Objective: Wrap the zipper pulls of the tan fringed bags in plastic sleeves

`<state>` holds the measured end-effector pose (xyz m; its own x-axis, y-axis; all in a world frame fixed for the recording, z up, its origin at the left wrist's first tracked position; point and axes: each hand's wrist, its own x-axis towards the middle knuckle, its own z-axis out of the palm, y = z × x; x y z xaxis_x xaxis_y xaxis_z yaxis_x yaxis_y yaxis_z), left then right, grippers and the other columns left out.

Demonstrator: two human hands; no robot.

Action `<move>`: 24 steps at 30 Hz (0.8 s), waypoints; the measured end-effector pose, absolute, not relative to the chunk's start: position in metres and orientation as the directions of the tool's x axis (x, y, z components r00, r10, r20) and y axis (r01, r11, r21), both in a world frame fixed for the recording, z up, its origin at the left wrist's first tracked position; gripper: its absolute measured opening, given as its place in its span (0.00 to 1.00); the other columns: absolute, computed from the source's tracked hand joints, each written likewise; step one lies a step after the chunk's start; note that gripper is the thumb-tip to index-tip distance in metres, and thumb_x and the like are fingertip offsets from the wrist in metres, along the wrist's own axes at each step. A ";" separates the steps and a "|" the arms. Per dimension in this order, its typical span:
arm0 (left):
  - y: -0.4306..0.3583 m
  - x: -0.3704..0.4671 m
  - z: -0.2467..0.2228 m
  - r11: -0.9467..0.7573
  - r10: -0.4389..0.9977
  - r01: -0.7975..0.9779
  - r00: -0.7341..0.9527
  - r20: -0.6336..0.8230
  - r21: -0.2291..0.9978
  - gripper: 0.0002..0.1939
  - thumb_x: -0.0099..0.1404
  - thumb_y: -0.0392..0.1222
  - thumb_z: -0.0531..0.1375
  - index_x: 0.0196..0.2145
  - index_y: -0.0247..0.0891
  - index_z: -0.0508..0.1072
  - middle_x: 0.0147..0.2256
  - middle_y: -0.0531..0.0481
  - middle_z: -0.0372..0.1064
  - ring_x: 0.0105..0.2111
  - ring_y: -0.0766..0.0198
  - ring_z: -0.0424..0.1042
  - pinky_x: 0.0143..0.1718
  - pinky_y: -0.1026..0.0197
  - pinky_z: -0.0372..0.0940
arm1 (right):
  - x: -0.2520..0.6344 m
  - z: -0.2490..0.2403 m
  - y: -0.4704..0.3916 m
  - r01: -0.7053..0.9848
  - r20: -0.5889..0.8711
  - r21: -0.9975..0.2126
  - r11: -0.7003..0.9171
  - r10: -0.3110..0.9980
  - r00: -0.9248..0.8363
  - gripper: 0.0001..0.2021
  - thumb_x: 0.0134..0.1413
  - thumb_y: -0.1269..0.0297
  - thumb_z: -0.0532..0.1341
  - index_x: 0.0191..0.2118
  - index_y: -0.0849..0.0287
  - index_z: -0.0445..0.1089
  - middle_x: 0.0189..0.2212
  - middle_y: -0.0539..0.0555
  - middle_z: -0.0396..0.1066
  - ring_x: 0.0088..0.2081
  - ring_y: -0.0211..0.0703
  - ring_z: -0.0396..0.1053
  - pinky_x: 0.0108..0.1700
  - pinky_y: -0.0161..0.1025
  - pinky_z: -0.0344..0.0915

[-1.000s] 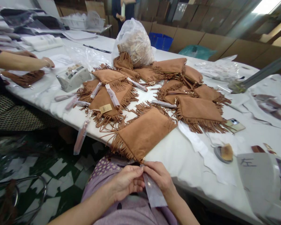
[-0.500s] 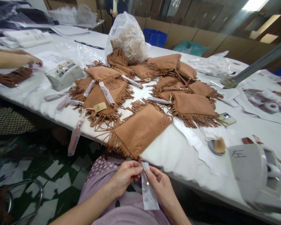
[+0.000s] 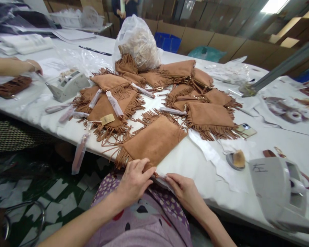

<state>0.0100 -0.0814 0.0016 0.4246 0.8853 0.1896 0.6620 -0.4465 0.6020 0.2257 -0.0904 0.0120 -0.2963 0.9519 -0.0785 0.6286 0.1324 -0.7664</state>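
A brown suede pouch with fringe [image 3: 154,139] lies flat at the table's front edge. My left hand [image 3: 135,178] rests on its near corner, fingers bent and partly spread over the suede, thumb near the corner's end. Just right of that corner, my right hand [image 3: 182,187] pinches a strap in a clear plastic sleeve [image 3: 164,181], which hangs over the table edge and is partly hidden by the fingers. Behind lie more fringed pouches, one at left with a yellowish tag [image 3: 107,119] and one at right [image 3: 210,115].
A grey tape dispenser [image 3: 270,185] stands at right, near a round tin [image 3: 235,160] and a phone [image 3: 246,130]. Another dispenser [image 3: 69,85] is at left, beside another person's hand [image 3: 33,67]. A filled plastic bag [image 3: 139,43] stands behind the pouches.
My left hand has moved up from the strap end onto the pouch corner. My right hand has shifted right and up, and the sleeve no longer hangs down in front of my lap.
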 end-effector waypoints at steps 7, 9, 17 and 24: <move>-0.052 0.019 -0.007 -0.697 0.703 0.607 0.683 0.198 0.381 0.09 0.66 0.40 0.53 0.38 0.42 0.74 0.53 0.43 0.61 0.49 0.51 0.58 0.49 0.45 0.54 | 0.239 0.014 -0.089 0.734 -0.007 -0.624 0.268 0.938 -0.347 0.13 0.62 0.61 0.51 0.38 0.54 0.73 0.28 0.53 0.74 0.30 0.41 0.71 0.32 0.35 0.65; -0.051 0.024 -0.007 -0.672 0.722 0.607 0.665 0.191 0.424 0.09 0.66 0.40 0.53 0.38 0.41 0.74 0.51 0.44 0.63 0.47 0.53 0.59 0.47 0.49 0.56 | 0.240 0.018 -0.088 0.772 -0.011 -0.558 0.303 0.928 -0.372 0.13 0.62 0.61 0.51 0.38 0.54 0.73 0.27 0.52 0.73 0.29 0.40 0.70 0.32 0.34 0.64; -0.041 0.032 -0.011 -0.548 0.764 0.497 0.625 0.161 0.673 0.06 0.61 0.32 0.58 0.29 0.38 0.75 0.43 0.47 0.65 0.42 0.58 0.63 0.45 0.55 0.60 | 0.237 0.028 -0.069 0.736 0.157 -0.279 0.617 0.785 -0.599 0.10 0.60 0.68 0.52 0.41 0.55 0.71 0.33 0.55 0.73 0.33 0.41 0.67 0.37 0.38 0.58; -0.037 0.028 -0.008 -0.447 0.790 0.387 0.593 0.154 0.806 0.13 0.56 0.31 0.60 0.40 0.38 0.70 0.44 0.45 0.62 0.43 0.59 0.64 0.45 0.58 0.62 | 0.218 0.015 -0.055 0.728 0.206 -0.164 0.665 0.745 -0.634 0.11 0.60 0.67 0.53 0.29 0.58 0.69 0.21 0.52 0.67 0.25 0.39 0.62 0.31 0.38 0.52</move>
<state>0.0276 -0.0375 -0.0076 0.5929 0.7904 0.1541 0.3870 -0.4475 0.8062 0.2177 -0.0545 0.0154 -0.6343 0.7453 0.2056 0.7284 0.6652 -0.1639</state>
